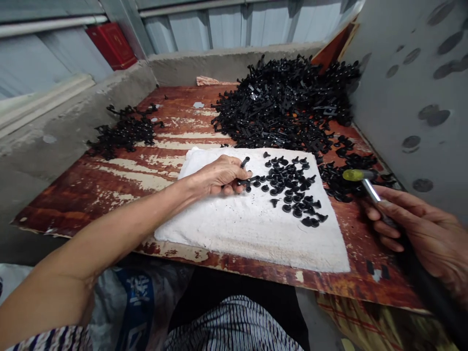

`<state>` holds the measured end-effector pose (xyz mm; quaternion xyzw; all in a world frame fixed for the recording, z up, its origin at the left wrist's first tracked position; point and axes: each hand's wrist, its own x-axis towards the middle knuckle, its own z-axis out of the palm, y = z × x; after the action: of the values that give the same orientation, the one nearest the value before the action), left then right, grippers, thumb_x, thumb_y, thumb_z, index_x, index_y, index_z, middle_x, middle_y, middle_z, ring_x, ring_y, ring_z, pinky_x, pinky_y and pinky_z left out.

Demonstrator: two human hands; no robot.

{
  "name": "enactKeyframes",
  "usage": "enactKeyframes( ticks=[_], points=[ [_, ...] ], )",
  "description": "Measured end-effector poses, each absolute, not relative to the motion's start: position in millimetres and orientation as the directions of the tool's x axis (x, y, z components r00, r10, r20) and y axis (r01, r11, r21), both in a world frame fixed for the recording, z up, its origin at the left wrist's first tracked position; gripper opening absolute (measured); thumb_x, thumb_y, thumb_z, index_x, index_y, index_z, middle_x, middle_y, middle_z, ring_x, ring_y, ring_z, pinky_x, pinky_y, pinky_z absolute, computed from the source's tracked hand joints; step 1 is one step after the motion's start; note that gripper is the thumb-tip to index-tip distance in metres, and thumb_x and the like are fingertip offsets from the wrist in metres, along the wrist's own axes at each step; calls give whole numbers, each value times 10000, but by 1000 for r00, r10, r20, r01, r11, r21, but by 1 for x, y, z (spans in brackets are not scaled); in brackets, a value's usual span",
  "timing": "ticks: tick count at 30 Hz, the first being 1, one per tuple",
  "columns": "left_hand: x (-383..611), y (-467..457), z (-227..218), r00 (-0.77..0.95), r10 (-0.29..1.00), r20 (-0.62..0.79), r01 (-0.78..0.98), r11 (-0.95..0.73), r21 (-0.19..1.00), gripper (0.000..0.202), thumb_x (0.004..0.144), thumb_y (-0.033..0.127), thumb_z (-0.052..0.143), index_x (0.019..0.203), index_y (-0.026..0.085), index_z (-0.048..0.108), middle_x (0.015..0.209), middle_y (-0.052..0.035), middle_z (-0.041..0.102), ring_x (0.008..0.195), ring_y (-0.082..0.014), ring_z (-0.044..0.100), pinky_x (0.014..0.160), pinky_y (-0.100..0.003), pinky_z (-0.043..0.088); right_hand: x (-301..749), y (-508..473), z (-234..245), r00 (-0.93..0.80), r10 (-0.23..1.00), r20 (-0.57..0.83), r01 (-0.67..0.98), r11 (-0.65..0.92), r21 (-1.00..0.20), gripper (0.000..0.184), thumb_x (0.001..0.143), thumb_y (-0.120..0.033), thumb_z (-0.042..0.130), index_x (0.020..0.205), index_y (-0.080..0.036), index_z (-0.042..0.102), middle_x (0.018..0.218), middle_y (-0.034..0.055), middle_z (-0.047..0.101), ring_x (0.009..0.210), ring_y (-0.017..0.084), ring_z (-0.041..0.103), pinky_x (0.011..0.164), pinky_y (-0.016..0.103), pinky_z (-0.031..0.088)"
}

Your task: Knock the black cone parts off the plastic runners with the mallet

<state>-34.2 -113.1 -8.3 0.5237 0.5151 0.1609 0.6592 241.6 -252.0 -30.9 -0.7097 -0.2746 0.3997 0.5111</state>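
Observation:
Over the white towel [219, 224], my left hand [226, 175] pinches a small black plastic part [245, 162] with knobbed ends. Part of it is hidden by my fingers. To the right of that hand, several black round-headed pegs [290, 183] lie scattered on the towel. My right hand [417, 229] is closed around the handle of a small mallet [373, 190], held above the right side of the table. The mallet has a yellow face [353, 175] that points left, and a dark grip.
A big heap of black parts [278, 102] covers the back right of the worn red-brown table [175, 114]. A smaller pile [126, 129] lies at the left. A grey panel [413, 97] rises at the right. A red box-like object [111, 46] stands on the back-left ledge.

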Motion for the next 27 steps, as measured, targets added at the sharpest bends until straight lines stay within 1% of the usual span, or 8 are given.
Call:
enactKeyframes(
  ticks=[3, 6, 8, 12, 15, 19, 22, 27],
  points=[
    [-34, -110, -6, 428, 754, -499, 349, 371, 860, 233, 811, 54, 590, 693, 196, 448, 402, -5, 520, 305, -69, 444, 283, -151, 179, 238, -253, -28, 561, 805, -193, 175, -343, -923, 356, 663, -333, 685, 1000, -226, 646, 633, -4, 524, 422, 92, 360, 319, 193, 254],
    [-33, -109, -4, 435, 759, -485, 375, 336, 864, 235, 800, 62, 614, 700, 200, 452, 398, -4, 515, 306, -70, 439, 291, -153, 171, 225, -256, -19, 498, 866, 50, 550, -271, -790, 371, 765, -317, 592, 1118, -216, 643, 704, 37, 603, 522, 138, 489, 405, 234, 383],
    [-32, -109, -3, 430, 766, -477, 385, 322, 865, 240, 797, 61, 616, 689, 200, 452, 398, -10, 515, 300, -71, 431, 293, -160, 166, 210, -257, -14, 345, 910, 229, 741, -114, -662, 388, 830, -305, 529, 1193, -204, 622, 792, 63, 648, 647, 173, 577, 518, 284, 473],
    [-32, -110, -4, 408, 785, -466, 391, 311, 866, 270, 802, 49, 593, 633, 196, 443, 390, -20, 513, 278, -61, 404, 293, -161, 156, 176, -246, -12, -78, 902, 425, 841, 289, -458, 415, 903, -230, 428, 1297, -184, 551, 1055, 105, 678, 891, 212, 652, 735, 359, 532],
    [-32, -110, -5, 413, 783, -465, 389, 311, 867, 251, 801, 65, 610, 627, 185, 473, 386, -19, 517, 268, -60, 396, 296, -161, 151, 160, -234, -16, -209, 888, 410, 892, 345, -293, 457, 915, -206, 348, 1335, -187, 528, 897, 87, 666, 756, 203, 647, 644, 335, 519],
    [-32, -111, -4, 431, 779, -456, 374, 305, 876, 226, 801, 95, 640, 634, 171, 507, 372, -1, 505, 251, -47, 373, 296, -153, 150, 153, -228, -21, -281, 895, 346, 944, 323, -69, 488, 899, -192, 334, 1348, -191, 524, 774, 63, 603, 567, 167, 558, 456, 264, 389],
    [-34, -112, -4, 457, 758, -465, 343, 333, 879, 214, 826, 95, 612, 649, 165, 515, 388, -8, 519, 270, -53, 406, 293, -149, 176, 153, -230, -21, -318, 887, 334, 941, 338, -2, 492, 899, -176, 345, 1365, -198, 504, 781, 63, 601, 538, 154, 528, 419, 251, 317],
    [-38, -112, -5, 490, 741, -458, 309, 344, 887, 159, 802, 76, 630, 686, 149, 549, 457, -37, 578, 337, -86, 498, 302, -157, 255, 153, -231, -19, -326, 881, 342, 942, 335, 35, 497, 894, -174, 355, 1367, -212, 502, 796, 62, 613, 515, 145, 517, 411, 254, 282]
  ],
)
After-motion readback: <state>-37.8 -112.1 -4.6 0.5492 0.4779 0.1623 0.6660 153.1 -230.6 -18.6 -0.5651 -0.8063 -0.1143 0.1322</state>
